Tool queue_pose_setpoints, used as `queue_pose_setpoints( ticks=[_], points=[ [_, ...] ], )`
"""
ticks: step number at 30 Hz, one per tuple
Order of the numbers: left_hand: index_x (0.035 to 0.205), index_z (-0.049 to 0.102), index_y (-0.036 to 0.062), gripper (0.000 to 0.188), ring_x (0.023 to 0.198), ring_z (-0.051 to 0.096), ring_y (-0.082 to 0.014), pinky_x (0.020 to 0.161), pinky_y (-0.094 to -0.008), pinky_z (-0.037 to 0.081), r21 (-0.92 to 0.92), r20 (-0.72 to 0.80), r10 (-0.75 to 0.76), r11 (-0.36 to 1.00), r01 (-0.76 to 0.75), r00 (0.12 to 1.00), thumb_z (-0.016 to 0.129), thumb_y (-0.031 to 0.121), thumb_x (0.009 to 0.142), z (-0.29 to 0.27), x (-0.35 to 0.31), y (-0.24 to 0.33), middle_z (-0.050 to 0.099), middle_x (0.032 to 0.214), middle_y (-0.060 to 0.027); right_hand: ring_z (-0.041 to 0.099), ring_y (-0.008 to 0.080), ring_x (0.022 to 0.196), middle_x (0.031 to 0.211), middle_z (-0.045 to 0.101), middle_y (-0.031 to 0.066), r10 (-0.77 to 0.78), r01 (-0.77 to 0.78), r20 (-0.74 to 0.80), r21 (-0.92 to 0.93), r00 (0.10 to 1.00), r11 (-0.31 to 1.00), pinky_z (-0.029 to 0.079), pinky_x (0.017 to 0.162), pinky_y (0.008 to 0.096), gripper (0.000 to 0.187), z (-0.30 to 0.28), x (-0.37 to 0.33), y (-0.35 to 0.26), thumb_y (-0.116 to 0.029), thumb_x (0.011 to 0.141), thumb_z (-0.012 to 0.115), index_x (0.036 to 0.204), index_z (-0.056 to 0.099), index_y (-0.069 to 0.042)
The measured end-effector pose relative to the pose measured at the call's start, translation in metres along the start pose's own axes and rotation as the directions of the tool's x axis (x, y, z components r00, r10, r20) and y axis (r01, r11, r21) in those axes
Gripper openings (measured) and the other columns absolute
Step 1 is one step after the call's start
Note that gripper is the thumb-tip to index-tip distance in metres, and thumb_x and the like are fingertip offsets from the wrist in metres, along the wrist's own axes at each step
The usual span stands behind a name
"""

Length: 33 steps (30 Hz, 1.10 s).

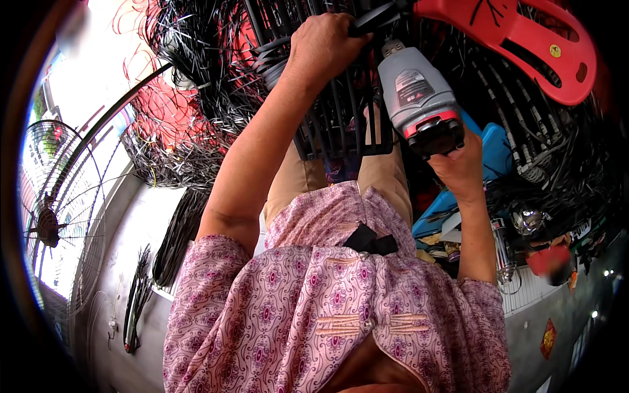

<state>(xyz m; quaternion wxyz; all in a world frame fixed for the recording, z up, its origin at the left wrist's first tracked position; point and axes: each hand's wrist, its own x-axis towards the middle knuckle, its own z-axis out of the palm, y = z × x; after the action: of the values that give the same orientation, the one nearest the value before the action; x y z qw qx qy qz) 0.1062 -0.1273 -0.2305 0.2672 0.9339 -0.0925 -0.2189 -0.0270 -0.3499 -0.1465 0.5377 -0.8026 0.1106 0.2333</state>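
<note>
A black slatted frame, open like a basket or a chair part, stands upright in front of my lap. My left hand is closed over its upper part, with the fingers round a flat black bar. My right hand grips a grey and red cordless power tool, shaped like an impact wrench. The tool's metal nose points away from me, just right of the frame. Whether the nose touches anything cannot be made out. The tool's body hides most of its handle and my right fingers.
Tangled black strips pile up at the far left, over red material. A red plastic chair piece lies at the far right, near bundled black strips. Blue plastic is beside my right hand. A fan stands at left.
</note>
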Motion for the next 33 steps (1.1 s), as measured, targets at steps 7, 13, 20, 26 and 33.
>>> queue_pose_setpoints(
  ticks=[7, 13, 20, 26, 33],
  points=[
    [0.098, 0.072, 0.0064, 0.039, 0.074, 0.067, -0.0347, 0.069, -0.043, 0.052, 0.013, -0.001, 0.007, 1.0, -0.007, 1.0, 0.07, 0.041, 0.081, 0.0, -0.002, 0.001, 0.066, 0.072, -0.0172, 0.071, 0.0294, 0.093, 0.101, 0.07, 0.0159, -0.03, 0.03, 0.011, -0.033, 0.999, 0.999, 0.056, 0.076, 0.0342, 0.065, 0.0, 0.005, 0.002, -0.013, 0.071, 0.08, 0.13, 0.055, -0.006],
    [0.096, 0.071, 0.0055, 0.038, 0.075, 0.067, -0.0361, 0.069, -0.0441, 0.052, 0.015, -0.011, 0.02, 1.0, -0.02, 1.0, 0.069, 0.041, 0.081, 0.002, -0.003, 0.0, 0.066, 0.073, -0.0184, 0.07, 0.0329, 0.091, 0.101, 0.07, 0.0176, -0.089, 0.09, 0.015, -0.13, 0.996, 0.987, 0.056, 0.075, 0.0364, 0.063, 0.0, 0.01, 0.004, -0.013, 0.072, 0.079, 0.13, 0.055, -0.006],
    [0.094, 0.071, 0.0047, 0.039, 0.074, 0.066, -0.0368, 0.067, -0.0442, 0.051, 0.013, -0.007, 0.01, 1.0, -0.01, 1.0, 0.069, 0.041, 0.081, 0.001, -0.003, 0.004, 0.066, 0.072, -0.0187, 0.069, 0.0226, 0.085, 0.095, 0.069, 0.0113, -0.081, 0.08, -0.003, -0.165, 0.997, 0.983, 0.053, 0.075, 0.0321, 0.051, 0.0, 0.014, 0.004, -0.003, 0.068, 0.071, 0.117, 0.059, -0.002],
    [0.094, 0.071, 0.0044, 0.039, 0.073, 0.066, -0.0365, 0.067, -0.0442, 0.051, 0.017, -0.013, 0.017, 1.0, -0.017, 1.0, 0.069, 0.041, 0.081, 0.003, -0.002, 0.002, 0.065, 0.071, -0.0184, 0.068, 0.0346, 0.097, 0.115, 0.066, 0.0175, -0.133, 0.134, 0.018, -0.209, 0.991, 0.969, 0.056, 0.079, 0.0373, 0.062, -0.004, 0.015, -0.001, -0.012, 0.072, 0.078, 0.129, 0.055, -0.005],
    [0.093, 0.071, 0.0048, 0.038, 0.073, 0.066, -0.0367, 0.066, -0.0441, 0.051, 0.001, -0.012, 0.018, 1.0, -0.018, 1.0, 0.069, 0.041, 0.081, 0.002, -0.002, 0.001, 0.065, 0.07, -0.0183, 0.067, 0.0364, 0.096, 0.113, 0.066, 0.0182, -0.13, 0.135, 0.038, -0.306, 0.991, 0.942, 0.056, 0.078, 0.0384, 0.059, -0.006, 0.019, -0.003, -0.015, 0.071, 0.08, 0.125, 0.056, -0.005]
  ],
)
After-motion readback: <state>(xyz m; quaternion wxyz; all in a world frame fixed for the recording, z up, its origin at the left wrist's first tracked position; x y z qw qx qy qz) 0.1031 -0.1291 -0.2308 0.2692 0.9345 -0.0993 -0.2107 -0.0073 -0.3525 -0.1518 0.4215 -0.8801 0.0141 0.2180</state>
